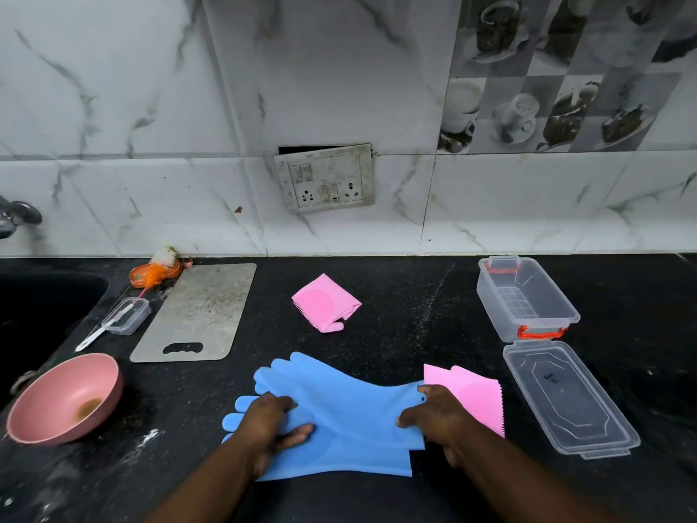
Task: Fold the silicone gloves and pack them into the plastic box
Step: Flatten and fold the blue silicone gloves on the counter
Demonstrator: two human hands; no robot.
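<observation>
Two blue silicone gloves [347, 417] lie flat and stacked on the black counter, fingers pointing left. My left hand [269, 424] presses on their finger end. My right hand [433, 417] pinches the cuff end at the right. A folded pink glove [324, 302] lies further back in the middle. Another pink glove [471, 394] lies just right of my right hand, partly under it. The clear plastic box [526, 296] with orange clips stands open and empty at the back right. Its clear lid [565, 398] lies flat in front of it.
A grey cutting board [196, 311] lies at the back left beside a small clear container [126, 315] and an orange scrubber [154, 273]. A pink bowl [64, 398] sits at the left near the dark sink [41, 307]. A wall socket [324, 177] is behind.
</observation>
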